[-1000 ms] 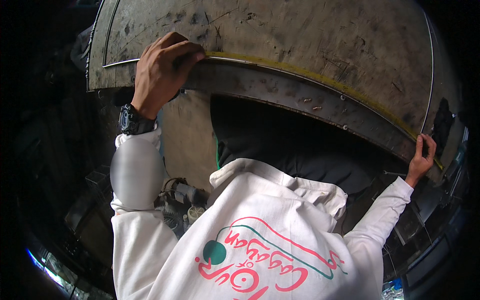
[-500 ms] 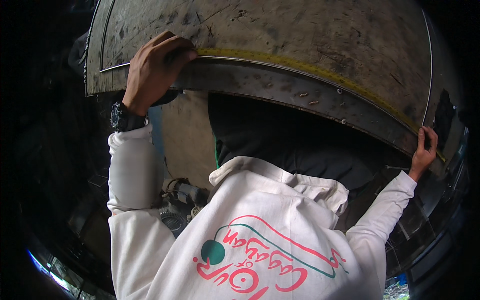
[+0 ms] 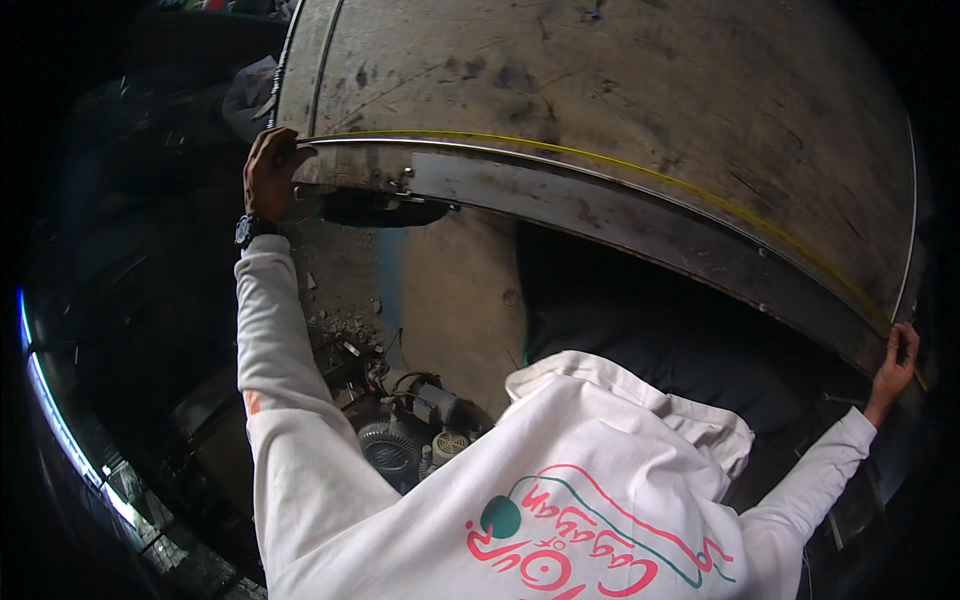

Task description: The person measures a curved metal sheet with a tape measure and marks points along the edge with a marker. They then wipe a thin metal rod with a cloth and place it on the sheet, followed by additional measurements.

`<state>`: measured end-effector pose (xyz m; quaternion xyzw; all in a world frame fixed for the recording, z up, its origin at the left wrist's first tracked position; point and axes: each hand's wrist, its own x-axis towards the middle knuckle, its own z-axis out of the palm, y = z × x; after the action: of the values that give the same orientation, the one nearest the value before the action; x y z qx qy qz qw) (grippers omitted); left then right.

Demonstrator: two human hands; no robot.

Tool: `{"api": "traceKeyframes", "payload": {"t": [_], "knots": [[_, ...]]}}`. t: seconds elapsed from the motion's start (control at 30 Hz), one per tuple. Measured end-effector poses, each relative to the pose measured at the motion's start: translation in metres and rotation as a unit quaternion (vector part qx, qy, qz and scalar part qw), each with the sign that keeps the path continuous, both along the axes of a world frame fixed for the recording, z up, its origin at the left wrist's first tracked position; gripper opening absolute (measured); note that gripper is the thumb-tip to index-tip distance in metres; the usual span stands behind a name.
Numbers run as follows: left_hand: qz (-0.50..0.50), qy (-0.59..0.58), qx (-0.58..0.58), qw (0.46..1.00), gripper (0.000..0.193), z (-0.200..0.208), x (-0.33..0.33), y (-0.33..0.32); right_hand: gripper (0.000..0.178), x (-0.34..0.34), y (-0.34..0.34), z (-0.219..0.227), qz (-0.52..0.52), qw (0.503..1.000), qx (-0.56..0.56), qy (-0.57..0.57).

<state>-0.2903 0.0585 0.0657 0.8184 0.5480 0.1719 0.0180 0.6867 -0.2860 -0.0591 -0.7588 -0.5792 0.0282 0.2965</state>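
Note:
A yellow measuring tape (image 3: 740,208) is stretched along the near edge of a worn wooden tabletop (image 3: 640,75). My left hand (image 3: 268,178), far out at the left corner, pinches one end of the tape. At the right, my right hand (image 3: 896,362) grips the tape near the other corner, and a short piece runs on past the fingers. Beside the tape lies a thin bright metal rod (image 3: 914,200), part of a frame outline along the table's sides. A flat grey metal bar (image 3: 560,193) with small bolts runs along the front edge.
Under the table's left part, a dark motor-like machine (image 3: 395,450) sits on the floor near scattered rubble (image 3: 345,325). A pale plastic bag (image 3: 250,98) is beyond the left edge. My legs in dark cloth are partly under the table.
My left hand has slid left along the tape to the table's corner. The right hand still holds the tape at the right corner. The view has shifted, showing more floor and machine.

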Motion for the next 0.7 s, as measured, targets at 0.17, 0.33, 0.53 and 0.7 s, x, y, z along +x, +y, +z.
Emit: {"api": "traceKeyframes", "payload": {"t": [0.17, 0.33, 0.53, 0.7], "knots": [[0.01, 0.058, -0.009, 0.998, 0.033, -0.015, -0.053, 0.032, 0.02, 0.018, -0.003, 0.004, -0.009, 0.999, -0.041, -0.003], [0.002, 0.057, 0.041, 0.998, 0.03, -0.049, -0.058, 0.029, 0.026, 0.032, -0.002, 0.019, -0.022, 0.996, -0.077, -0.036], [0.006, 0.043, 0.002, 0.999, 0.061, -0.045, -0.056, 0.01, 0.023, 0.024, -0.003, 0.021, -0.032, 0.996, -0.081, -0.006], [-0.052, 0.106, -0.089, 0.989, 0.076, -0.011, -0.065, 0.021, 0.019, 0.009, 0.004, 0.03, -0.025, 0.996, -0.088, 0.003]]}}
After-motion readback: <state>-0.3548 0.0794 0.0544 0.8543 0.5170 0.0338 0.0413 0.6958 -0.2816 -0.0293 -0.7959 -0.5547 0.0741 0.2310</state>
